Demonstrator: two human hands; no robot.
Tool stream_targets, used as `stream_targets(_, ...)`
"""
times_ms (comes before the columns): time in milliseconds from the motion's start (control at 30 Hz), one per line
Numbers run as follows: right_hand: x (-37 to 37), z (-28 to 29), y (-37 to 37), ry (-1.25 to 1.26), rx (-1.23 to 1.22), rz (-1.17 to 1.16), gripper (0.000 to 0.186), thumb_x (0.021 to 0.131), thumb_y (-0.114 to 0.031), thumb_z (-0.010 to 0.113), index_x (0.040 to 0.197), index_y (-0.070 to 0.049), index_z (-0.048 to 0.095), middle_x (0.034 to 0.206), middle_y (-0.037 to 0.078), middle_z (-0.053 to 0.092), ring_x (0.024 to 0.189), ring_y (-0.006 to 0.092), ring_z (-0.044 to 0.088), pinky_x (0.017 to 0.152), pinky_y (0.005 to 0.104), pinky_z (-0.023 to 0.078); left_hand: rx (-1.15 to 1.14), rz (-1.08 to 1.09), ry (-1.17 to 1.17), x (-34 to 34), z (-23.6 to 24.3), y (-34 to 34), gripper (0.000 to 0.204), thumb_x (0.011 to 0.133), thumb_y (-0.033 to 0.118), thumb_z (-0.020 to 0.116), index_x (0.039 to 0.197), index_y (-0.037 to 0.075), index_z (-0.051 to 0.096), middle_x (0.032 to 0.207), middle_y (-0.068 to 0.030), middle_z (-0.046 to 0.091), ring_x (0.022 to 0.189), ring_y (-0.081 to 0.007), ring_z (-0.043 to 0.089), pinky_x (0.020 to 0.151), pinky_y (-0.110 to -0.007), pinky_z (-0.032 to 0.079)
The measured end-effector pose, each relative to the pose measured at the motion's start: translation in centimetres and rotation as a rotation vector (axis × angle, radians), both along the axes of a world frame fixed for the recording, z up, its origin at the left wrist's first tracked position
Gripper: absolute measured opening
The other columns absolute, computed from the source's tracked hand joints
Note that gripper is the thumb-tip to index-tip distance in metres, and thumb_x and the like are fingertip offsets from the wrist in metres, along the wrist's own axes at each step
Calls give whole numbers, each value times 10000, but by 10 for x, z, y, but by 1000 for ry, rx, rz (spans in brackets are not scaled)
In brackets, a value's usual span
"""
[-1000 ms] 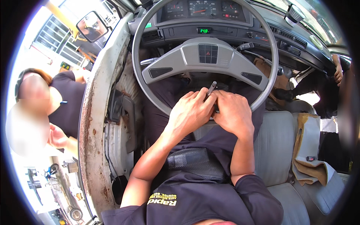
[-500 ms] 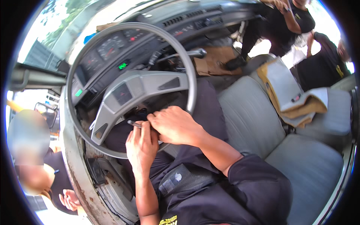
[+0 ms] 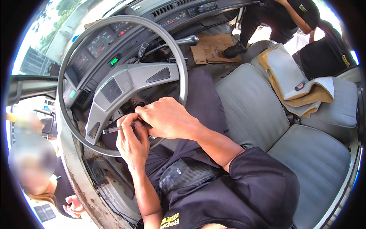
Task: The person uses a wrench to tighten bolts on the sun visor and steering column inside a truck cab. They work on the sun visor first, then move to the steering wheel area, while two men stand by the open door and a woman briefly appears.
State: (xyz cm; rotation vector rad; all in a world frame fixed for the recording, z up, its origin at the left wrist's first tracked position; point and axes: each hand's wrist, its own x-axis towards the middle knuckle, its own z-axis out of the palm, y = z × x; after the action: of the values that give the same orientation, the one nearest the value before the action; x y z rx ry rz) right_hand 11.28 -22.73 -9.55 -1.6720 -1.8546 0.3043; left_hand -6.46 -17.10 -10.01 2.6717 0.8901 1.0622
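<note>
In front of my lap, just below the hub of the grey steering wheel (image 3: 183, 72), both my hands are close together and touching. A slim pen (image 3: 111, 130) with a clear barrel sticks out to the left between the fingers of my left hand (image 3: 132, 143), which is curled closed. My right hand (image 3: 166, 118) is bent over from the right, its fingertips pressed against the left fingers. Something small and dark shows between the two hands, mostly hidden by the fingers, and I cannot make out what it is.
Grey seats (image 3: 253, 108) lie to my right, with a folded, foam-backed cover (image 3: 284, 72) and a small dark object (image 3: 300, 86) on it. Cardboard (image 3: 209, 47) covers the floor. Two people stand beyond the far door; others are outside at left. A shift lever (image 3: 188, 41) juts out beside the wheel.
The pen now points out further left of my left fingers and shows more of its length. My hands stay together. The whole view has shifted slightly.
</note>
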Motion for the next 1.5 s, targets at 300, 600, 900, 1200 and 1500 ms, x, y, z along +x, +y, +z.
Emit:
stream_targets(300,2,-1,-1,59,54,58,250,980,-289,794,1061,-52,808,897,172,824,866,376,821,752,522,638,15,-10,-81,2,2,1,429,1085,44,746,1490,46,605,1205,-164,696,906,-272,736,736,-393,620)
stream_targets(600,-8,-11,2,-190,39,35,274,1077,-316,750,1046,-47,794,927,154,819,914,353,835,811,504,646,-36,-27,-361,-10,-10,11,497,1175,-12,591,1622,45,381,1316,-187,723,1044,-219,694,910,-369,580)
stream_targets(900,-16,-11,1,-256,127,15,207,1065,-268,719,1025,-66,722,898,134,774,839,364,789,802,500,613,96,-35,-208,-24,23,3,342,991,8,789,1329,32,743,1287,-166,733,1253,-371,709,1090,-461,582)
stream_targets(1200,-30,-12,1,-234,-35,34,209,1068,-274,743,991,-81,740,915,122,803,818,376,788,739,511,603,-457,-963,-836,-25,154,-79,356,998,94,762,1341,2,742,1374,-205,716,1320,-365,690,1140,-476,544)
stream_targets(1500,-34,-10,2,-200,7,-33,194,1061,-258,755,990,-78,742,893,109,795,797,363,781,730,502,597,-609,-1233,-904,10,149,-92,444,1022,206,759,1401,-17,699,1400,-216,720,1339,-363,693,1156,-476,536)
